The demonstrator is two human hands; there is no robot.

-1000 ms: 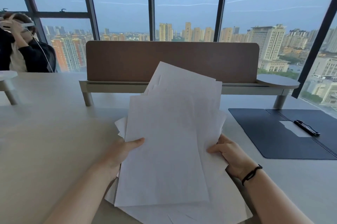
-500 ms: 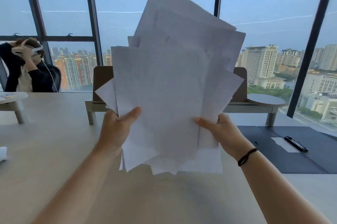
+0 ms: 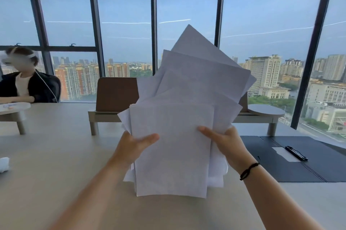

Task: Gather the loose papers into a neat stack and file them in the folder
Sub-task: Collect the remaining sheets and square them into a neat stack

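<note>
I hold a bundle of several white papers (image 3: 174, 136) upright in front of me, its bottom edge at or just above the beige table (image 3: 56, 164). The sheets are uneven, with upper corners fanning out to the right. My left hand (image 3: 131, 147) grips the bundle's left edge, thumb across the front sheet. My right hand (image 3: 224, 143), with a black band on its wrist, grips the right edge. A dark folder (image 3: 280, 162) lies open and flat on the table to the right, with a black clip (image 3: 295, 153) near its spine.
A brown desk divider (image 3: 116, 93) on a low shelf stands behind the papers. A person (image 3: 24, 85) sits at the far left. A crumpled white object (image 3: 4, 164) lies at the table's left edge. Tall windows run along the back.
The papers went from lying tilted over the table to raised upright, then came down so the bottom edge is near the tabletop. Both hands kept their grip on the sides.
</note>
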